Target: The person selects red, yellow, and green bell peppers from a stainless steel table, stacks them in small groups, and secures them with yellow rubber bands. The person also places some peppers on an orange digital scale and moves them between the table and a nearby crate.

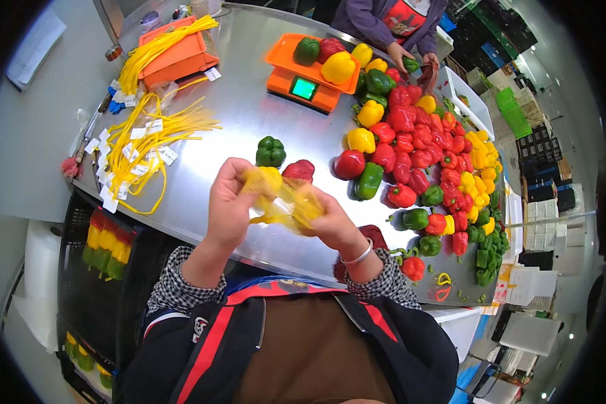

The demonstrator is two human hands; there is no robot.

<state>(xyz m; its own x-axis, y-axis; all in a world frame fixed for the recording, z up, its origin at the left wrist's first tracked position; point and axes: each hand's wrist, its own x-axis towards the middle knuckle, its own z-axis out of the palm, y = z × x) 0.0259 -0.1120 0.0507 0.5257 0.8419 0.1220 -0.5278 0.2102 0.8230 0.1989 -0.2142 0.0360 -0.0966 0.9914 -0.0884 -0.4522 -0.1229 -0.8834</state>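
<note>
Grips yellow net (291, 204) w/ both hands, above near side of metal table (239, 81): pinches one end btwn thumb & fingers of L hand (226, 207), grasps the other w/ R hand (335, 227). Can't tell, thru blur, whether anything's inside or just bunched mesh. Prob. at the opening/stretching step, pre-filling. Calls next, by that guess, for a wide mouth held in one hand, plus a freed hand for green pepper (271, 152) & red pepper (300, 169), both just beyond net.

Looks like thin, soft, see-through mesh w/ loose folds; prob. stretches OK, might snag on stems. Shows glossy, lobed skins all over pepper pile (417, 141) at R: red, yellow & green, packed close. Has limp yellow strips (138, 145) w/ flat white paper tags at L, & more draped over smooth orange bins (172, 65). Carries a pepper trio (green, red, yellow) on boxy orange scale (323, 99), w/ lit screen. Holds colour-banded packed peppers (108, 246) in black crate (91, 303), lower L. Incl. co-worker (389, 27) at far side, hands nr the pile.
</note>
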